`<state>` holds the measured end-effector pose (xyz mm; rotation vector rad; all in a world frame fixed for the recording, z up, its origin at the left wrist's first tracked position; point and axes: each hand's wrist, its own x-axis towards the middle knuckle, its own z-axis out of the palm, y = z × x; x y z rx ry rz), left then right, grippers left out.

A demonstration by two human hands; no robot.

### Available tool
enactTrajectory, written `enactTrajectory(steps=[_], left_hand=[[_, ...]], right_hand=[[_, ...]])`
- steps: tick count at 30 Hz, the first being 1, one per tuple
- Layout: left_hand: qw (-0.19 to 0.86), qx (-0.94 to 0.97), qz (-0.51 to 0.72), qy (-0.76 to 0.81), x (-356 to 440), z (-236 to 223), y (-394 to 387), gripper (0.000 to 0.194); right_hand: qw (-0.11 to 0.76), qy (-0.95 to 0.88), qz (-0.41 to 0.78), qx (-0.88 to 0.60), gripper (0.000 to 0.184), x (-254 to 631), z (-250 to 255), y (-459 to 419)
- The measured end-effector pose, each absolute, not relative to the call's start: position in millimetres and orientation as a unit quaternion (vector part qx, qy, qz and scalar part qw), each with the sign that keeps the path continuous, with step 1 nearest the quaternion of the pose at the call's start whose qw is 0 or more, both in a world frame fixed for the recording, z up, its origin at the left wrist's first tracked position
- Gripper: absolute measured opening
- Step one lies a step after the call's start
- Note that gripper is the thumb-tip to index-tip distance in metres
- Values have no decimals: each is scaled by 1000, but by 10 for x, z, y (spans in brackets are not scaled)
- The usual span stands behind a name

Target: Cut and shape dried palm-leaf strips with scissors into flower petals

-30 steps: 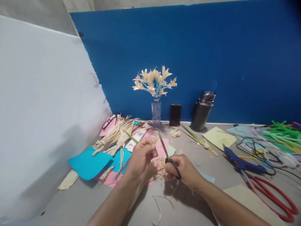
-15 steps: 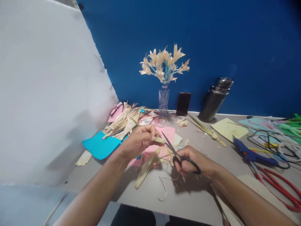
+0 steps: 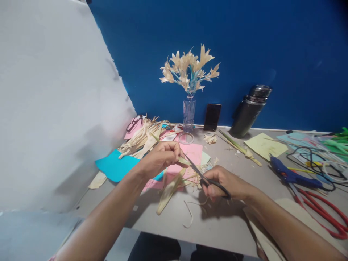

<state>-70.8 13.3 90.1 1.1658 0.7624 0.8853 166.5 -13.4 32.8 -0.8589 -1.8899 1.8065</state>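
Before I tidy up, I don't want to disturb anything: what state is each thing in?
Left hand: closed on pale leaf strip
Right hand: gripping black scissors
Black scissors: blades nearly closed
Red-handled scissors: lying on table
Phone: propped up, screen dark
Flask: lid on
Clear bottle: upright, holding flowers
Glue gun: lying down

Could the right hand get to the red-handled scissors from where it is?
Probably, once it puts down the black scissors; the red-handled scissors lie to the right hand's right, nothing tall between.
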Motion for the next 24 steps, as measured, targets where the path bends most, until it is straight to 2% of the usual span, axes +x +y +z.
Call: enactTrajectory(steps=[14, 24], left_hand=[[694, 544, 340, 326, -788, 831, 199, 13], [704, 554, 322, 307, -837, 831, 220, 11]], right_hand=[[174, -669, 654, -307, 63, 1656, 306, -133], [171, -651, 673, -306, 46, 1666, 228, -127]])
